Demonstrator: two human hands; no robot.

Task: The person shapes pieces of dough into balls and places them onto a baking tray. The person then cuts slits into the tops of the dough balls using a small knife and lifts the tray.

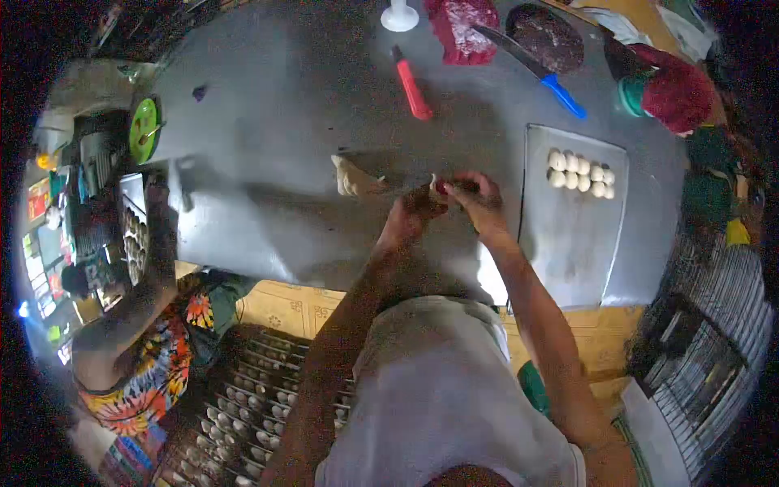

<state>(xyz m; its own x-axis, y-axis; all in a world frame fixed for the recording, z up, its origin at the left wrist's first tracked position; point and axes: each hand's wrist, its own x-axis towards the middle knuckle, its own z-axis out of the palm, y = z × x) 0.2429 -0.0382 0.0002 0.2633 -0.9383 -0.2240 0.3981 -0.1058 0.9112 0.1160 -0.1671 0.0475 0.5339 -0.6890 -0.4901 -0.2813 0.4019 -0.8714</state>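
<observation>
Close together over the grey table, both hands grip one small piece of pale dough with dark red filling. My left hand cups it from the left, fingers curled. From the right, my right hand pinches its edge with thumb and fingers. Much of the piece is hidden by the fingers. Left of my hands lies a larger lump of pale dough. To the right, a metal tray carries several round dough balls in two rows near its far end.
Farther back lie a red-handled tool, a blue-handled knife, a red mass and a dark brown mass. A green plate sits at the left. Another person is at the left; racks of pale pieces stand below.
</observation>
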